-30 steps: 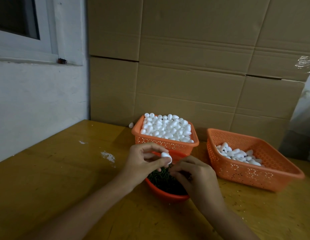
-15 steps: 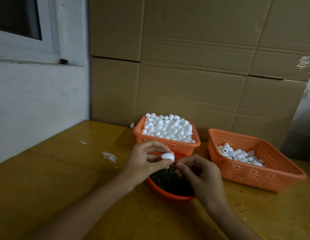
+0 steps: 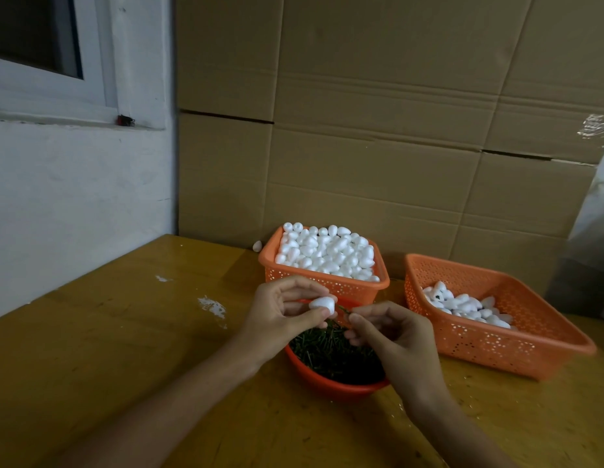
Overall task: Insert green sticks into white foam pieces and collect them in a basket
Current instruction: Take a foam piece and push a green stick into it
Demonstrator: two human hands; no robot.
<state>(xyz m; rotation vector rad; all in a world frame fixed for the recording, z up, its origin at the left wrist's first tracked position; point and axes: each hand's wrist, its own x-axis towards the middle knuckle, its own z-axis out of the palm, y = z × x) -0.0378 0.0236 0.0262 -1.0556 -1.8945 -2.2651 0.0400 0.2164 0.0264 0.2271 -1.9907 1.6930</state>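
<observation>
White, smooth, egg-shaped foam piece (image 3: 322, 304) is pinched in the left hand (image 3: 280, 312); the right hand (image 3: 391, 336) pinches a thin green stick (image 3: 343, 311) just beside it.

wood table (image 3: 91, 349) w/ white paint marks (image 3: 212, 307); cardboard sheets (image 3: 378, 130) behind, window (image 3: 50, 62) top left.

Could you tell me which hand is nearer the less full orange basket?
Right. The right hand, pinching a green stick, is left of the basket; the left hand, holding a foam piece, is farther left.
</observation>
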